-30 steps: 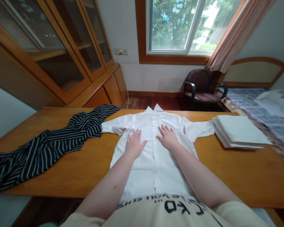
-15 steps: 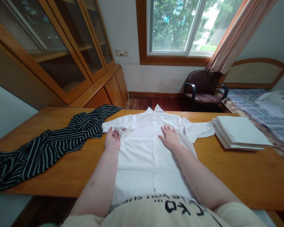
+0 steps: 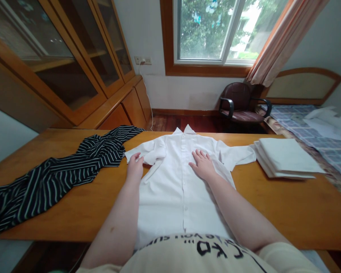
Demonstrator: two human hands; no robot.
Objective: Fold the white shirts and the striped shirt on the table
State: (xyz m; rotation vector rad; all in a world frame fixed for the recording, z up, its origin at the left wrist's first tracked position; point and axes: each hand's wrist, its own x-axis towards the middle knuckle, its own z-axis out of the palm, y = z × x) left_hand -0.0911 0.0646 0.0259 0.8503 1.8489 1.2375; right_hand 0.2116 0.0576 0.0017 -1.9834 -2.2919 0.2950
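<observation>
A white short-sleeved shirt (image 3: 176,182) lies buttoned and face up on the wooden table (image 3: 272,204), collar pointing away from me. My right hand (image 3: 202,165) rests flat on the shirt's chest, fingers spread. My left hand (image 3: 135,168) is at the shirt's left sleeve (image 3: 144,152), its fingers closed on the sleeve's lower edge, which is lifted slightly off the table. The sleeve is bunched toward the body of the shirt.
A black-and-white striped garment (image 3: 53,176) sprawls across the table's left half. A stack of folded white cloth (image 3: 284,157) sits at the right. Beyond the table stand a dark armchair (image 3: 240,104), a glass-fronted cabinet (image 3: 74,57) and a bed (image 3: 315,129).
My left hand left the shirt's chest, moved left to the sleeve and took hold of it, drawing it inward. My right hand stayed in place.
</observation>
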